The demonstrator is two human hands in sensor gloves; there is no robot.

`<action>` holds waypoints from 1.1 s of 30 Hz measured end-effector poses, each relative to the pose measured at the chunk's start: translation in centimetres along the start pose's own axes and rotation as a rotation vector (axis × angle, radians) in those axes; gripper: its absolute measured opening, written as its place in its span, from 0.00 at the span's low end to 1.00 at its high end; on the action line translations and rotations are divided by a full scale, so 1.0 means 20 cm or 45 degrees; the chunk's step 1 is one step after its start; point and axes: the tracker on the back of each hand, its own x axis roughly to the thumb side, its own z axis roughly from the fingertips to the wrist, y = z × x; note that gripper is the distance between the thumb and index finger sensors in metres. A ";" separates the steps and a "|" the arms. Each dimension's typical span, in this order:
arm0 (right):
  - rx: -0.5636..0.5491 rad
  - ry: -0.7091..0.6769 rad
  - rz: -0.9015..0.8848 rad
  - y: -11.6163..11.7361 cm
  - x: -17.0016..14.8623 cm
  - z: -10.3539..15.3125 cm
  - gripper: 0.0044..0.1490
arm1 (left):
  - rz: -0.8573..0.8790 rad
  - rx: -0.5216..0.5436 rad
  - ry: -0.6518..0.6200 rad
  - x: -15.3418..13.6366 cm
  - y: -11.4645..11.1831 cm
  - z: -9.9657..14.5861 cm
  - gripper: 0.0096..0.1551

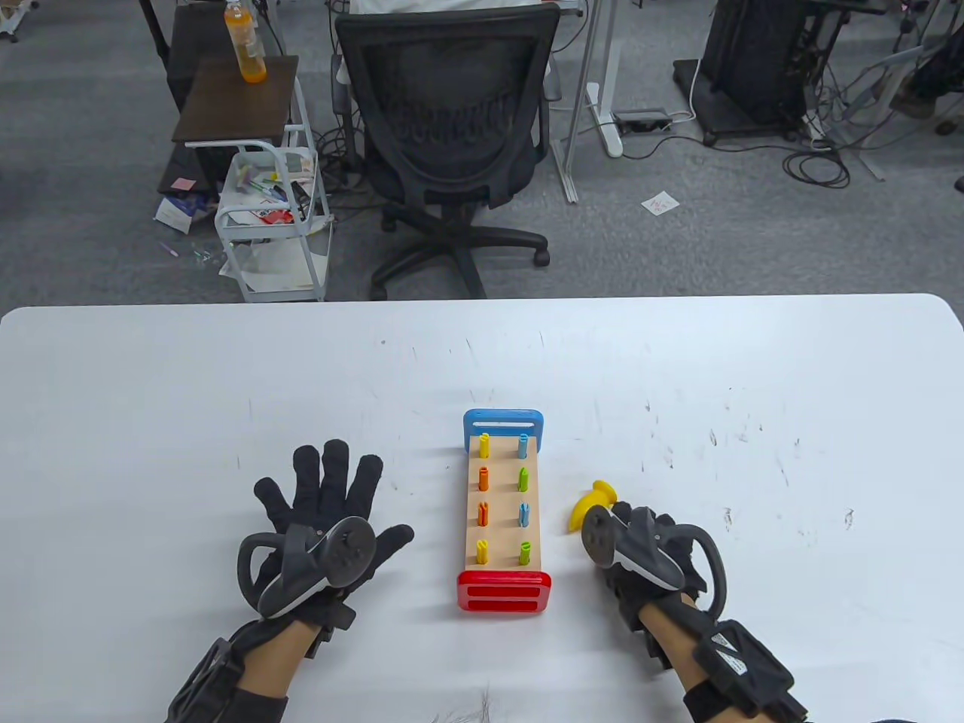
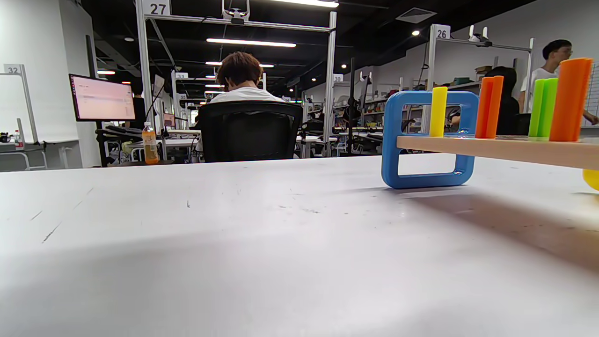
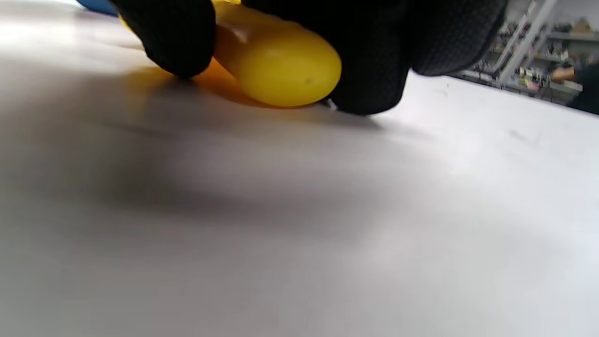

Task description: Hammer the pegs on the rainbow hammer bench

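The hammer bench (image 1: 503, 503) stands mid-table, a wooden top between a blue end (image 1: 503, 426) and a red end (image 1: 504, 592), with several coloured pegs standing up in two rows. In the left wrist view its blue end (image 2: 423, 140) and pegs show at the right. The yellow hammer (image 1: 591, 504) lies on the table right of the bench. My right hand (image 1: 636, 550) is over its handle (image 3: 276, 65), fingers (image 3: 369, 61) curled around it and touching the table. My left hand (image 1: 324, 512) rests flat on the table left of the bench, fingers spread, holding nothing.
The white table (image 1: 226, 392) ends at its far edge. Beyond it are a black office chair (image 1: 452, 128), a small white cart (image 1: 271, 218) and a side table with an orange bottle (image 1: 245, 41).
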 end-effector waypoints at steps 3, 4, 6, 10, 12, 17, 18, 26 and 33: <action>-0.018 -0.003 -0.007 0.00 0.00 0.00 0.40 | 0.000 -0.003 -0.006 0.01 0.00 0.00 0.57; -0.010 0.002 -0.004 0.00 0.00 0.00 0.40 | -0.005 -0.001 -0.006 0.01 0.00 0.00 0.57; 0.005 0.019 -0.013 0.00 -0.02 0.00 0.41 | -0.017 0.005 -0.001 0.01 0.00 0.00 0.57; -0.019 0.060 -0.065 -0.02 -0.06 0.00 0.40 | 0.058 0.060 -0.023 0.02 0.03 0.02 0.57; -0.034 0.070 -0.097 -0.03 -0.08 0.00 0.40 | 0.119 0.087 -0.051 0.04 0.05 0.03 0.57; -0.198 0.068 -0.173 -0.09 -0.12 0.03 0.38 | 0.252 0.156 -0.211 0.18 0.10 0.09 0.55; -0.225 0.064 -0.181 -0.10 -0.13 0.04 0.37 | 0.267 0.169 -0.239 0.21 0.10 0.10 0.53; -0.316 0.015 -0.268 -0.16 -0.13 0.09 0.39 | 0.253 0.140 -0.529 0.49 0.03 0.17 0.41; -0.424 -0.041 -0.366 -0.21 -0.13 0.15 0.39 | 0.145 0.156 -0.509 0.54 -0.03 0.17 0.37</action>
